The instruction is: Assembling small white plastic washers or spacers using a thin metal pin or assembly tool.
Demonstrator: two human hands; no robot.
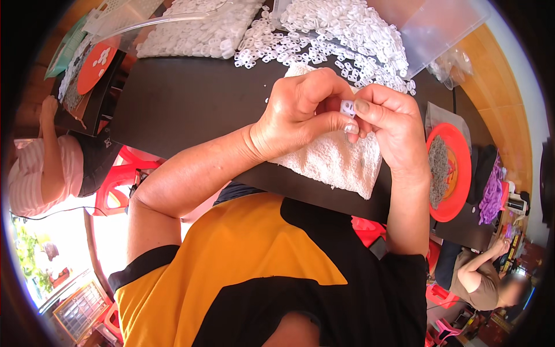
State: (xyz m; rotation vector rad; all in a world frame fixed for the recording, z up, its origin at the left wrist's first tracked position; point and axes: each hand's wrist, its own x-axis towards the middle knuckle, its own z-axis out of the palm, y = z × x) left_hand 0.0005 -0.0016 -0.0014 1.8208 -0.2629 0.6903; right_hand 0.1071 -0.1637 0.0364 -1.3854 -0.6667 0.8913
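Observation:
A small white plastic piece with a dark opening (347,107) is pinched between the fingertips of both my hands, above a white towel (335,159). My left hand (309,110) curls in from the left, its thumb and forefinger closed around the piece. From the other side, the thumb and fingers of my right hand (393,118) press on it. Some fingertips hide behind the piece, so its far side does not show. Just beyond my hands lies a heap of small white plastic pieces with holes (347,29), spreading over the dark table (191,104).
A clear bag of white pieces (191,34) lies at the back left, near a clear plastic bin (445,34). On the right sits a red bowl (459,179) with grey bits. Other people (46,168) work at both sides. Red stools (115,185) stand beside the table.

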